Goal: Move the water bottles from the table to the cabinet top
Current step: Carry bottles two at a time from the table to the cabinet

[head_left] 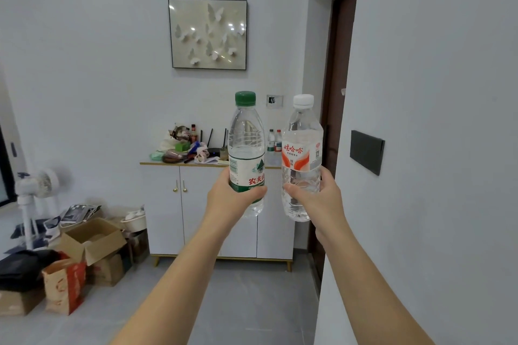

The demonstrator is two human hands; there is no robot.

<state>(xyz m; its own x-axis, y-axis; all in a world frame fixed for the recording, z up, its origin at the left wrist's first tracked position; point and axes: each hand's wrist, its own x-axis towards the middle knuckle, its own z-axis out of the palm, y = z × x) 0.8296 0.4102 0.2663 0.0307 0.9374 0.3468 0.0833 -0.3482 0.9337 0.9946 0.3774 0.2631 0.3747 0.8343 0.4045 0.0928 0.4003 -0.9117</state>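
My left hand [228, 199] grips the lower half of an upright clear bottle with a green cap [246, 145]. My right hand [319, 199] grips a clear bottle with a white cap [301, 154] and a red-and-white label, also upright. Both are held out in front of me at chest height, side by side, a small gap between them. Beyond them stands the white cabinet [196, 204] against the far wall. On the right end of its top stand two small bottles [274, 140], partly hidden behind the ones I hold.
The left and middle of the cabinet top carry a clutter pile [185, 145] and a black router. Cardboard boxes [92, 241], paper bags and a white fan [36, 190] crowd the floor at left. A wall [434, 148] runs close on my right, a dark door behind it.
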